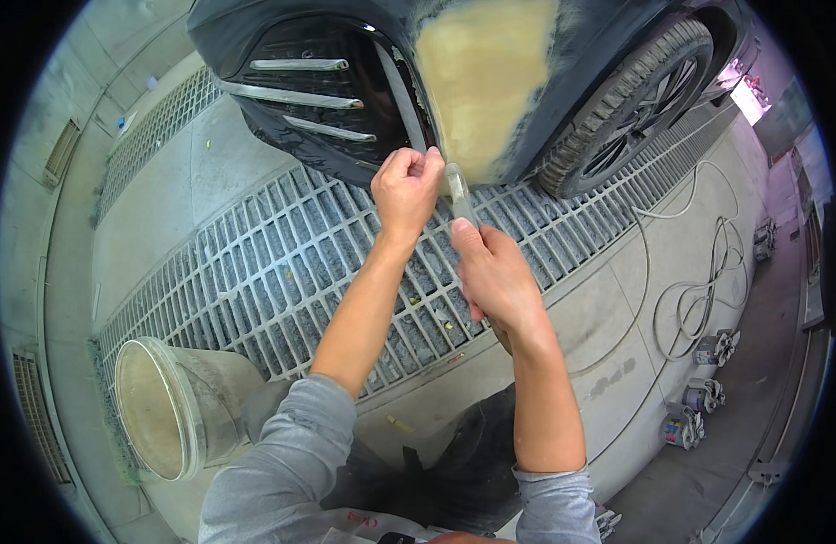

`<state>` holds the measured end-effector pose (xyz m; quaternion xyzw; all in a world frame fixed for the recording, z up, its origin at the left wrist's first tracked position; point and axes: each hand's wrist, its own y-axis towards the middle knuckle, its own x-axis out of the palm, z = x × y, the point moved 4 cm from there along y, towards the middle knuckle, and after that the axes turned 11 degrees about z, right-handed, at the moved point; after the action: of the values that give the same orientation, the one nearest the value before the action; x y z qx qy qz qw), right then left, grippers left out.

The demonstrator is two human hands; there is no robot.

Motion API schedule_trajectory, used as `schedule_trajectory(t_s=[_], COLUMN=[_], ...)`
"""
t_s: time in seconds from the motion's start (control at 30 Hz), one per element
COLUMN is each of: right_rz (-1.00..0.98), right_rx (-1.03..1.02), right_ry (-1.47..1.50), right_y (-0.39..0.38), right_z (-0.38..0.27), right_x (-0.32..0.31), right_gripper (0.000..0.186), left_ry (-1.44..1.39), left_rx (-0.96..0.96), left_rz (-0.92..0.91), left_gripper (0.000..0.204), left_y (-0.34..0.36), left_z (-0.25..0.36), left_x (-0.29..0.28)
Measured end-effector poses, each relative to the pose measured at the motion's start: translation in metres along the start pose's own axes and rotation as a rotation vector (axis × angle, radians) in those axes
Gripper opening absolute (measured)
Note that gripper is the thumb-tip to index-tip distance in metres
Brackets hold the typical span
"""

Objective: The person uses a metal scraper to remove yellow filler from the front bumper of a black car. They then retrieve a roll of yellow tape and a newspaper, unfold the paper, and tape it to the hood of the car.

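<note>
A dark car corner [218, 36] at the top has a black insert [300, 82] with three chrome bars and a beige, sanded-looking patch [481, 77] bordered by grey. My left hand [407, 190] is closed at the insert's right edge, beside the patch's lower tip; what its fingers pinch is too small to tell. My right hand [495, 272] grips a long, pale grey tool [457, 186], thumb on top. The tool's rounded upper end rests at or just in front of the patch's lower part; I cannot tell whether it touches.
A metal floor grating [255, 254] runs beneath the car. A wheel [627, 109] is right of the patch. A pale bucket [182, 408] stands at lower left. Hoses [685, 299] coil on the concrete at right, near several small mechanical items [704, 394] along the floor's edge.
</note>
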<state>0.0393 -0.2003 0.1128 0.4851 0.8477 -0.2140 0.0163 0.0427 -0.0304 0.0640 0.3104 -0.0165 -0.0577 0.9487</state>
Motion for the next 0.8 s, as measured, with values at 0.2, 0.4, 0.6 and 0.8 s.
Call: schedule_trajectory(t_s=[0.2,0.4,0.6,0.8], right_rz=[-0.019,-0.025,-0.024,-0.042], right_rx=[0.008,-0.027,-0.034,-0.030], right_ry=[-0.021,-0.042,-0.033,-0.049], right_y=[-0.001,-0.004,-0.003,0.000], right_z=[0.000,-0.001,-0.001,0.002], right_x=[-0.009,-0.010,-0.011,-0.008], right_gripper=[0.043,0.043,0.043,0.043], left_ry=[0.030,-0.056,-0.049,0.002], left_rx=[-0.020,-0.091,-0.010,-0.020], left_rz=[0.014,0.011,0.002,-0.040], left_gripper=[0.021,0.018,0.017,0.017], left_y=[-0.005,-0.011,-0.006,-0.004], left_z=[0.000,-0.009,-0.008,-0.004], left_x=[0.010,0.015,0.013,0.012])
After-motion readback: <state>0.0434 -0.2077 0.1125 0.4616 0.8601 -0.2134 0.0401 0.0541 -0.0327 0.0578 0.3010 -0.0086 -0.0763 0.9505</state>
